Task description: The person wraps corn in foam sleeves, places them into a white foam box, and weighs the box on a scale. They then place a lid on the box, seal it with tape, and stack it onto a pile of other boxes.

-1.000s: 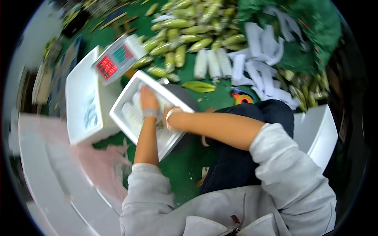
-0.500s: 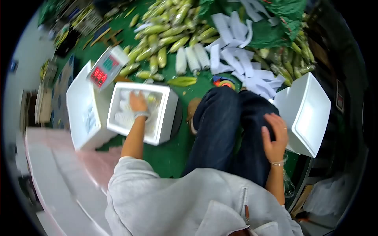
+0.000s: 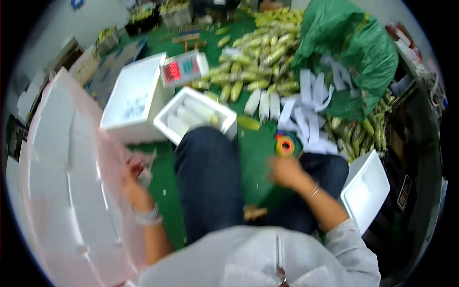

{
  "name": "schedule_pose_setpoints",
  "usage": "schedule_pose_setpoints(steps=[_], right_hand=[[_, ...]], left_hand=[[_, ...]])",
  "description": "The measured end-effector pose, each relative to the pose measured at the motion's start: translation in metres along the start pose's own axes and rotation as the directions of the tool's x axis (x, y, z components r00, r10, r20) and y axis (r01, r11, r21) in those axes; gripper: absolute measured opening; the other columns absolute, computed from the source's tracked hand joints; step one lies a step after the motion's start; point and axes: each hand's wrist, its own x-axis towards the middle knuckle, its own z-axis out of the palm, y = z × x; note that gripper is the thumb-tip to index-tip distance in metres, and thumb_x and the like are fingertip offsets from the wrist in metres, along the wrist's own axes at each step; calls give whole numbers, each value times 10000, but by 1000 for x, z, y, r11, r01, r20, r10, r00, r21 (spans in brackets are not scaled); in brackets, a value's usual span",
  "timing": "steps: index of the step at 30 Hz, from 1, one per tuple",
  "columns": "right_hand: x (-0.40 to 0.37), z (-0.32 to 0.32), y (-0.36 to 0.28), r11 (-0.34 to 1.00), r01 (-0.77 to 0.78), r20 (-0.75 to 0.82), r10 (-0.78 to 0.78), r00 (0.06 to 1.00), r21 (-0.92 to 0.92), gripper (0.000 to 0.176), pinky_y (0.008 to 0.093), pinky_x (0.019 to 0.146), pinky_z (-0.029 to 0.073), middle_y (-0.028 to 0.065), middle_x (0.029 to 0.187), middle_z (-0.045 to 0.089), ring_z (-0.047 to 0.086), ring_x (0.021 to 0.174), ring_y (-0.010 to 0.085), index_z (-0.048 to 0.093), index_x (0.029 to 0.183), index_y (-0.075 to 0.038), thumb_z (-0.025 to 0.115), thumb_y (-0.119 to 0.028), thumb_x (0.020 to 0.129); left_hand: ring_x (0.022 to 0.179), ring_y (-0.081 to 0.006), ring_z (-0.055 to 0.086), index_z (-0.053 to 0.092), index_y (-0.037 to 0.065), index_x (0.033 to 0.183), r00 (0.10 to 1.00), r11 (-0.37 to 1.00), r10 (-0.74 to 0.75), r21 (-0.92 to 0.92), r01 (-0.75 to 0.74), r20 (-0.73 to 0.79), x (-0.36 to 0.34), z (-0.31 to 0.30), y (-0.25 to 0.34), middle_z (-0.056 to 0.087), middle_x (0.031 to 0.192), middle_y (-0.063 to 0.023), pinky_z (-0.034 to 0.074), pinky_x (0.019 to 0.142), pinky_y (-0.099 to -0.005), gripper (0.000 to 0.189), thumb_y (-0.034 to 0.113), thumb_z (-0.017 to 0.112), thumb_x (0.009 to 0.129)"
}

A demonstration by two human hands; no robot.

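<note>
My left hand [image 3: 135,188] is low on the left, at the loose edge of pink plastic film [image 3: 112,158] that covers a stack of white foam boxes [image 3: 52,167]. Blur hides whether its fingers grip the film. Just below a roll of tape [image 3: 285,145] on the green floor is my right hand [image 3: 288,172], its fingers smeared by motion. Beyond my raised knee stands a small white foam box [image 3: 229,125] with several wrapped white pieces [image 3: 191,115] inside. A scale display [image 3: 184,68] with red digits rises behind it.
A larger foam box [image 3: 138,91] stands to the left of the small one. Corn cobs [image 3: 267,52] lie heaped ahead, beside white paper strips [image 3: 308,110] and a green plastic sack [image 3: 354,48]. Another white foam box [image 3: 368,191] sits at my right.
My left hand has come out of the small foam box and moved down left to the pink film. My right hand has left my knee and moved toward the tape. The view has shifted.
</note>
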Motion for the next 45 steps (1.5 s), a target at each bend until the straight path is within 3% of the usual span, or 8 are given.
schedule_pose_setpoints(steps=[5,8,16,29,32,36,42,45], right_hand=[[34,137,-78,919,290,528,-391,754,267,570,426,744,464,189,983,588,569,905,345,479,1163,-74,562,-469,760],[43,272,-113,444,273,184,-747,639,854,388,404,741,474,187,994,595,577,923,317,557,1060,-43,535,-318,787],[75,216,-123,772,278,624,-629,463,572,382,401,752,469,187,981,602,586,918,302,590,1018,-49,528,-337,775],[186,130,-142,692,568,720,-654,230,447,354,407,732,471,175,895,629,615,853,291,660,861,-39,526,-344,742],[204,155,-131,696,571,631,-689,357,436,400,417,706,475,168,838,635,620,786,315,664,796,-36,483,-391,771],[202,123,-132,667,667,653,-673,347,333,532,419,721,469,166,838,632,602,782,335,663,823,-57,382,-508,806],[185,110,-133,771,625,438,-607,663,123,572,418,538,467,144,566,583,572,541,343,576,486,-90,371,-505,823],[180,126,-126,751,660,461,-581,671,-13,380,392,604,481,143,757,621,597,693,318,642,752,-95,441,-408,827]], left_hand=[[715,-177,529,508,-21,938,876,837,482,-295,-461,0,21,48,87,557,802,-107,424,729,-296,235,164,368,900],[755,-194,574,567,-26,906,782,905,424,-239,-352,457,40,106,76,598,811,-118,439,733,-293,139,26,529,783],[670,-238,539,604,59,919,115,796,309,-190,-575,944,53,159,-81,573,727,-87,421,611,-334,288,285,633,744],[732,-255,514,615,67,844,417,722,160,182,-668,894,174,236,-186,555,714,-89,398,679,-380,223,268,593,751],[709,-258,521,610,57,835,586,669,317,263,-696,746,223,234,-163,567,703,-85,400,665,-383,217,255,588,748],[767,-304,584,609,43,882,813,705,62,551,-446,579,273,188,-147,613,770,-152,453,676,-409,275,285,590,752],[898,-343,577,589,6,995,822,680,-222,687,-255,524,290,120,-149,597,961,-207,449,802,-382,451,372,579,733],[969,-338,545,575,31,1051,836,634,-255,737,-235,486,280,107,-160,580,1017,-204,418,855,-382,499,399,596,716]])
